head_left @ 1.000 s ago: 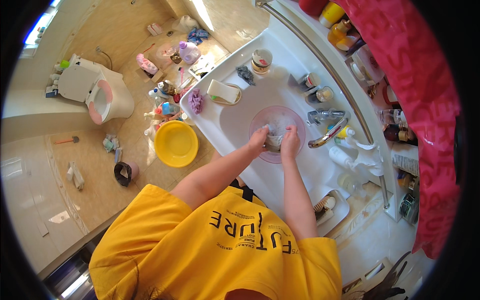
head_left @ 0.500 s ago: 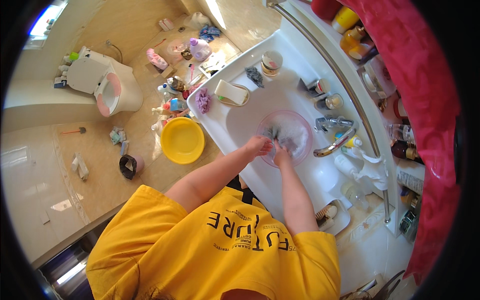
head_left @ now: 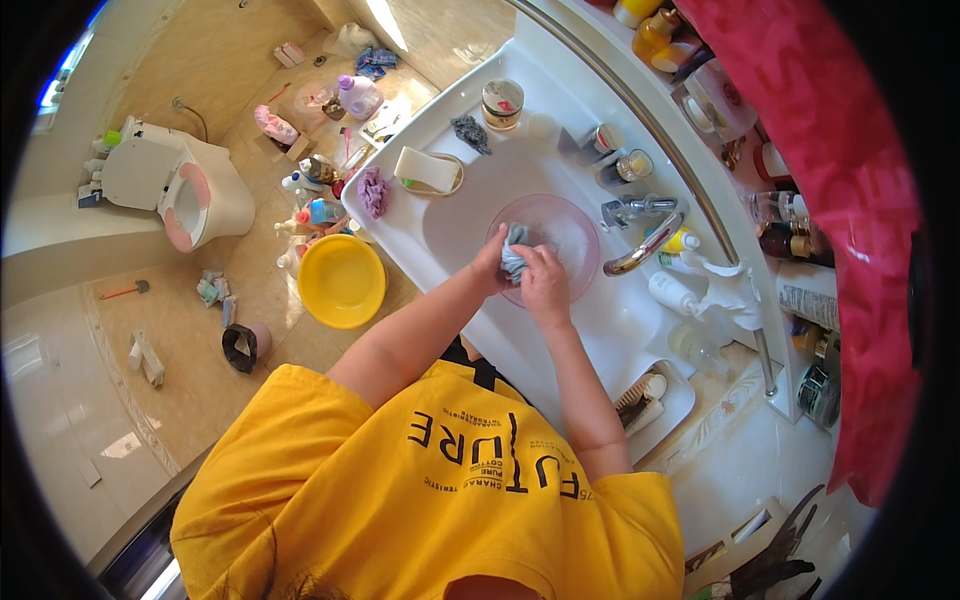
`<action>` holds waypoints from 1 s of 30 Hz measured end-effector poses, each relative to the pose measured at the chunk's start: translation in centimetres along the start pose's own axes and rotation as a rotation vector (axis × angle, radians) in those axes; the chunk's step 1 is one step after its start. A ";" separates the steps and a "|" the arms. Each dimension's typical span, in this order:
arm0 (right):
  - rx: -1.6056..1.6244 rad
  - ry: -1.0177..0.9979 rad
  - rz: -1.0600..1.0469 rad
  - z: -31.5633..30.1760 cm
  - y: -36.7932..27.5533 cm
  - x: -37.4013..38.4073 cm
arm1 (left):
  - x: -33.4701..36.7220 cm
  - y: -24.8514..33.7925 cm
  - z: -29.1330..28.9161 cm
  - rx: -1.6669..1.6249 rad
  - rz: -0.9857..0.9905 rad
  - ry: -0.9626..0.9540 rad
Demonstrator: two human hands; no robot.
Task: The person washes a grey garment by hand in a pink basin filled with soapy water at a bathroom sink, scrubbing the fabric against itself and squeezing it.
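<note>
Between my two hands is a wet, bunched grey-blue cloth (head_left: 515, 252), held over the near left part of a translucent pink basin (head_left: 585, 228). My left hand (head_left: 491, 262) grips the cloth from its left side. On the other side my right hand (head_left: 545, 278) is closed on it, with the fingers pressed over its top. The basin stands in the white sink (head_left: 455, 225) and holds cloudy, soapy water. To the basin's right, the chrome faucet (head_left: 650, 240) reaches out over the sink.
Along the sink's far rim lie a purple scrunched cloth (head_left: 373, 192), a white soap bar (head_left: 427, 170), a dark grey scrubber (head_left: 470, 134) and a jar (head_left: 502, 105). A yellow basin (head_left: 342, 282) is on the floor at left. A metal rail (head_left: 640, 110) runs along the right.
Both hands have come up out of the basin's water, lifting the grey-blue cloth, and now grip it together. The whole view has shifted slightly, so the sink appears further left.
</note>
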State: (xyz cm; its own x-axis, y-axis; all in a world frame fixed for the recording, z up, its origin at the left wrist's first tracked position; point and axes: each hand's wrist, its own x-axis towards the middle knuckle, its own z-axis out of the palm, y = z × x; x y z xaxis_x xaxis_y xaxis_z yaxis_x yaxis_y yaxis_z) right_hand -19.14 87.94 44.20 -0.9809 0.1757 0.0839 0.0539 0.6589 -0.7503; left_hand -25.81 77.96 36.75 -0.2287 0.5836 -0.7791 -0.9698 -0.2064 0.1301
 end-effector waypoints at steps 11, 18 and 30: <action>0.139 0.180 0.088 2.9 -2.3 -1.3 | 2.0 -1.2 -1.5 -0.095 0.013 -0.191; 0.111 0.209 0.201 3.0 2.2 0.4 | -1.0 -1.1 2.6 0.124 0.187 0.111; -0.276 0.000 0.511 1.5 11.9 -1.9 | -0.7 -1.0 1.9 0.623 0.151 0.331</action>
State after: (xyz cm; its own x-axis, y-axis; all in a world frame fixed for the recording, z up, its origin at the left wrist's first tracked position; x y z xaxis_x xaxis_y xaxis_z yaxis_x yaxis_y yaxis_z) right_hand -16.91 94.29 34.11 -0.8174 0.5218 -0.2439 0.5674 0.6565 -0.4971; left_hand -24.83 79.22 38.34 -0.4217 0.2951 -0.8573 -0.8205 0.2782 0.4994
